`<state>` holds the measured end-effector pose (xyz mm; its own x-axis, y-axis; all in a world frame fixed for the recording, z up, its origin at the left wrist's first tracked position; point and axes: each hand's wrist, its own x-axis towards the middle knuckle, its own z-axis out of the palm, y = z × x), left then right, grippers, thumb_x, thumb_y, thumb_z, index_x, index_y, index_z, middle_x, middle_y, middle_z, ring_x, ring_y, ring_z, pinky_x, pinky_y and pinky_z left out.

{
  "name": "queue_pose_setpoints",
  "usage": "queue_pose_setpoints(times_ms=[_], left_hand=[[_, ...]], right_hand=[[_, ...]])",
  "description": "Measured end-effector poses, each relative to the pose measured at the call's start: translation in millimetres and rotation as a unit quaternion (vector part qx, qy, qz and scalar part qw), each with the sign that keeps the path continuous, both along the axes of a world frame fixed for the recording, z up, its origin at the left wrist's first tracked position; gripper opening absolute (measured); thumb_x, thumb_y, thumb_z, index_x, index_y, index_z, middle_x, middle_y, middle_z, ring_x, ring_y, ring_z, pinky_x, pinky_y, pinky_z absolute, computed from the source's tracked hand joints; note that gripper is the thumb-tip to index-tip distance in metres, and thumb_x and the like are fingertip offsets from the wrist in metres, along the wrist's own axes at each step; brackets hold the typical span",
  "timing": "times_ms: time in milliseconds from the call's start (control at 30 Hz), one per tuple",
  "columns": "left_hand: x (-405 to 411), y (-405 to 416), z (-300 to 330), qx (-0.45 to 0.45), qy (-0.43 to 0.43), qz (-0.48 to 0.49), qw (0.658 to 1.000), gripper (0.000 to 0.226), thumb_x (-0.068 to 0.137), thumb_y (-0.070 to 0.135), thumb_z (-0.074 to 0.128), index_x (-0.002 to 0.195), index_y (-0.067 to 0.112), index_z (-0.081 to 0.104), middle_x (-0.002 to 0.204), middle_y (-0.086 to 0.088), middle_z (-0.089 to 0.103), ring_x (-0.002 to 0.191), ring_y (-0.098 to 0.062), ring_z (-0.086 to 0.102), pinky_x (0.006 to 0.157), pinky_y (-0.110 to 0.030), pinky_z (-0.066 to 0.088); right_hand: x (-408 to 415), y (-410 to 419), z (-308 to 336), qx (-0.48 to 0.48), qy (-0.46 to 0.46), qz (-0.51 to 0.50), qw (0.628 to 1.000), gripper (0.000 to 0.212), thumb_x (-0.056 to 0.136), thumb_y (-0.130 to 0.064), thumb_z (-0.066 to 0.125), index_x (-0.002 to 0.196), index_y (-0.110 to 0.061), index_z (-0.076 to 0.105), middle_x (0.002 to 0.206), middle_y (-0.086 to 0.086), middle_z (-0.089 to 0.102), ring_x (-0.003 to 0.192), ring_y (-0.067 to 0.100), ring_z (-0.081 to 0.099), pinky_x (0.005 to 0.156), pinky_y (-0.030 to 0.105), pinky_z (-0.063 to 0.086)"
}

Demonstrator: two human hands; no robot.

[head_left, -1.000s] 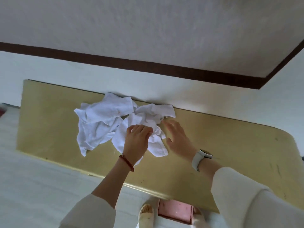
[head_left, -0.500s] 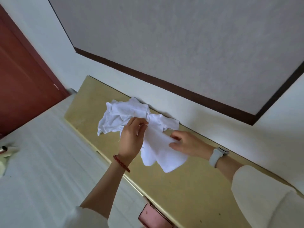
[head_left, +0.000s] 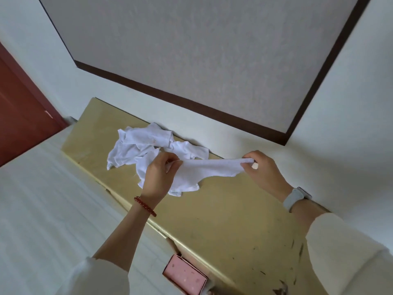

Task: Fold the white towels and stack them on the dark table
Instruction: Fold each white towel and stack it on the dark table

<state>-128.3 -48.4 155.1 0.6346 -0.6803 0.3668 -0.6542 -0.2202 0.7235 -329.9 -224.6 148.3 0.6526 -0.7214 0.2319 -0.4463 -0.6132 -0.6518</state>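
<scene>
At mid-frame the left hand (head_left: 158, 174) and right hand (head_left: 262, 170) each pinch an end of one white towel (head_left: 209, 170), pulling it taut just above the counter (head_left: 223, 218). The grip looks firm on both. Opening out is the step in hand. More towels (head_left: 140, 145), seemingly two, lie crumpled at upper left. Next: lay it flat, square the corners.

One white towel (head_left: 209, 170) hangs stretched between both hands; crumpled towels (head_left: 136, 145) lie heaped on the table (head_left: 223, 220).
</scene>
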Motion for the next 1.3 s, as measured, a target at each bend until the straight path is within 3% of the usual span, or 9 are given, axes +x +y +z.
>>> queue_pose_setpoints(times_ms=[200, 367, 467, 633, 733, 833, 1067, 1200, 1300], left_hand=[[-49.1, 47.0, -78.6, 0.1, 0.005, -0.125, 0.987, 0.013, 0.08, -0.002, 0.064, 0.092, 0.003, 0.065, 0.088, -0.006, 0.062, 0.078, -0.017, 0.056, 0.07, -0.022, 0.043], [-102.1, 85.2, -150.9, 0.265, 0.113, -0.224, 0.931, 0.013, 0.085, 0.0, 0.058, 0.094, 0.005, 0.065, 0.088, 0.001, 0.059, 0.084, -0.016, 0.055, 0.079, -0.023, 0.043], [-125.3, 94.4, -172.5, 0.317, 0.165, -0.221, 0.907, 0.006, 0.087, 0.013, 0.061, 0.09, 0.009, 0.063, 0.082, 0.007, 0.059, 0.081, -0.011, 0.055, 0.074, -0.013, 0.042], [-134.1, 72.8, -175.2, 0.309, 0.277, -0.097, 0.904, 0.009, 0.084, 0.021, 0.065, 0.08, 0.017, 0.058, 0.074, 0.009, 0.06, 0.071, -0.004, 0.054, 0.06, -0.012, 0.04], [-127.8, 49.5, -177.2, 0.267, 0.322, -0.022, 0.908, 0.003, 0.085, 0.014, 0.063, 0.084, 0.015, 0.061, 0.078, 0.007, 0.06, 0.073, -0.01, 0.054, 0.061, -0.015, 0.04], [-121.6, 30.4, -183.7, 0.225, 0.34, 0.022, 0.913, 0.009, 0.088, 0.01, 0.057, 0.095, 0.012, 0.063, 0.083, 0.003, 0.062, 0.077, -0.012, 0.054, 0.064, -0.017, 0.042], [-112.8, 4.5, -208.1, 0.228, 0.275, 0.06, 0.932, 0.014, 0.089, 0.009, 0.054, 0.1, 0.009, 0.063, 0.086, -0.001, 0.062, 0.075, -0.013, 0.053, 0.061, -0.014, 0.039], [-112.1, -0.3, -217.5, 0.223, 0.241, 0.081, 0.941, 0.007, 0.088, 0.012, 0.058, 0.092, 0.014, 0.062, 0.077, 0.009, 0.059, 0.071, -0.003, 0.053, 0.058, -0.003, 0.038], [-111.5, -0.7, -221.8, 0.234, 0.213, 0.089, 0.945, 0.004, 0.088, 0.014, 0.059, 0.089, 0.017, 0.063, 0.075, 0.009, 0.059, 0.07, -0.007, 0.053, 0.059, -0.005, 0.038]], right_hand=[[-77.4, 44.6, -57.3, -0.004, 0.094, -0.012, 0.996, 0.015, 0.088, -0.006, 0.054, 0.096, -0.002, 0.066, 0.091, 0.011, 0.063, 0.078, 0.023, 0.055, 0.068, 0.024, 0.034], [-147.3, 88.0, -121.3, 0.145, 0.243, -0.023, 0.959, 0.019, 0.092, -0.007, 0.049, 0.104, -0.004, 0.063, 0.101, 0.01, 0.061, 0.092, 0.025, 0.055, 0.073, 0.024, 0.033], [-172.9, 98.5, -141.0, 0.216, 0.289, -0.019, 0.933, 0.019, 0.092, -0.005, 0.046, 0.102, -0.005, 0.062, 0.095, 0.01, 0.06, 0.085, 0.019, 0.05, 0.062, 0.017, 0.033], [-176.9, 84.9, -153.1, 0.27, 0.26, -0.073, 0.924, 0.018, 0.093, -0.01, 0.047, 0.107, -0.006, 0.057, 0.092, 0.005, 0.055, 0.082, 0.019, 0.05, 0.067, 0.024, 0.037], [-165.5, 63.4, -162.8, 0.272, 0.237, -0.085, 0.929, 0.022, 0.094, -0.012, 0.045, 0.111, -0.003, 0.056, 0.085, 0.003, 0.054, 0.067, 0.011, 0.046, 0.056, 0.019, 0.033], [-152.5, 44.4, -174.4, 0.309, 0.178, -0.119, 0.927, 0.019, 0.095, -0.015, 0.042, 0.098, -0.003, 0.056, 0.066, -0.001, 0.045, 0.056, 0.01, 0.038, 0.051, 0.02, 0.027], [-135.0, 28.9, -200.1, 0.332, 0.095, -0.185, 0.92, 0.026, 0.095, -0.014, 0.039, 0.07, -0.008, 0.044, 0.055, -0.001, 0.031, 0.048, 0.011, 0.025, 0.038, 0.014, 0.024], [-131.7, 27.9, -216.5, 0.286, 0.092, -0.196, 0.934, 0.026, 0.094, -0.013, 0.041, 0.073, 0.0, 0.05, 0.058, 0.0, 0.036, 0.051, 0.012, 0.03, 0.05, 0.024, 0.026], [-129.8, 29.0, -222.4, 0.242, 0.107, -0.203, 0.943, 0.027, 0.092, -0.011, 0.042, 0.065, -0.014, 0.043, 0.059, -0.005, 0.036, 0.053, 0.009, 0.033, 0.05, 0.023, 0.025]])
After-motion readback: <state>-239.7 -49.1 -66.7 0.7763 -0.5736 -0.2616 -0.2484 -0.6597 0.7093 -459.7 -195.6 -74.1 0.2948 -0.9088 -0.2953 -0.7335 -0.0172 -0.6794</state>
